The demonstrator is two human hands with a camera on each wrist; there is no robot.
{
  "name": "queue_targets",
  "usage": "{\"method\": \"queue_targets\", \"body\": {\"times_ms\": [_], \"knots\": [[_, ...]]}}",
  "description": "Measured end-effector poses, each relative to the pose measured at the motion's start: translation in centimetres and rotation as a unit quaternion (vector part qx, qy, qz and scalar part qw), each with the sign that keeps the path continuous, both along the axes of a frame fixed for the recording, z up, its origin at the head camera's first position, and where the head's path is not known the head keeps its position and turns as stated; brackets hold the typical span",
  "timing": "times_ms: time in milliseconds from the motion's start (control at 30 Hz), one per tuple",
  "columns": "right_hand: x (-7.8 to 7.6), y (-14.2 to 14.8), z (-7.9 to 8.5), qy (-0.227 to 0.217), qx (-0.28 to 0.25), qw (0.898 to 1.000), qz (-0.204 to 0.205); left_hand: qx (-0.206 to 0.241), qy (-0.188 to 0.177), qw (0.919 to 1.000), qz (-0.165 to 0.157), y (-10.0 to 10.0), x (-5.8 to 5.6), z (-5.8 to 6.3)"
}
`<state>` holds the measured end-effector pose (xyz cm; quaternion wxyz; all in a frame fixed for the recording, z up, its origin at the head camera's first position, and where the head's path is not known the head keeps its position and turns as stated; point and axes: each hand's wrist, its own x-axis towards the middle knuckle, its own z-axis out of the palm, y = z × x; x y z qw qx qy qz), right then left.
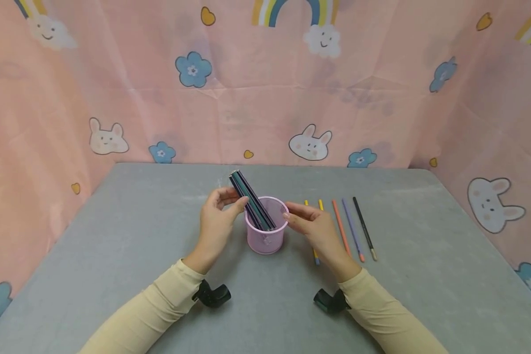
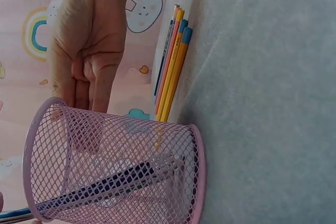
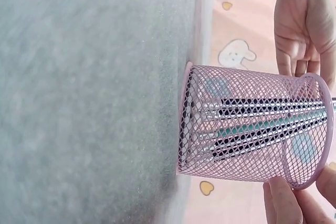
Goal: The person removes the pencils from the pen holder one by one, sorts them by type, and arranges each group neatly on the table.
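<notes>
A pink mesh pen cup (image 1: pixel 266 242) stands upright on the table. Several dark and teal pencils (image 1: pixel 253 201) lean together inside it, tilted to the left over its rim, with silvery lower ends near the bottom in the right wrist view. My left hand (image 1: pixel 217 221) holds the bundle near the rim, its thumb in front; in the right wrist view the same hand (image 3: pixel 304 30) is behind the cup. With thumb and fingers, my right hand (image 1: pixel 320 231) pinches the cup's right rim. Its fingers (image 3: pixel 283 203) touch the mesh wall in the right wrist view.
Right of the cup lie several loose pencils: yellow ones partly behind my right hand, an orange pencil (image 1: pixel 341 226), a purple pencil (image 1: pixel 353 228) and a black pencil (image 1: pixel 365 228). The grey table (image 1: pixel 137 236) meets a pink printed cloth (image 1: pixel 248 108) at the back.
</notes>
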<state>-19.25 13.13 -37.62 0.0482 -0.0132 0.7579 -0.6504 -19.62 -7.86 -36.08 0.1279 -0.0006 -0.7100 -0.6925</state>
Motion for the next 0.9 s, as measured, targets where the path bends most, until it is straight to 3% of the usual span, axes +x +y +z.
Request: {"method": "queue_targets", "body": {"times_ms": [300, 467, 900], "knots": [[0.0, 0.0, -0.2, 0.007, -0.025, 1.0, 0.007, -0.011, -0.003, 0.9998, 0.013, 0.1, -0.3, 0.2], [0.0, 0.0, -0.2, 0.008, -0.021, 1.0, 0.004, 0.019, -0.002, 0.9998, 0.004, 0.1, -0.5, 0.5], [0.0, 0.0, -0.1, 0.007, -0.026, 1.0, 0.007, 0.036, 0.03, 0.9987, 0.017, -1.8, -0.2, 3.5]]}}
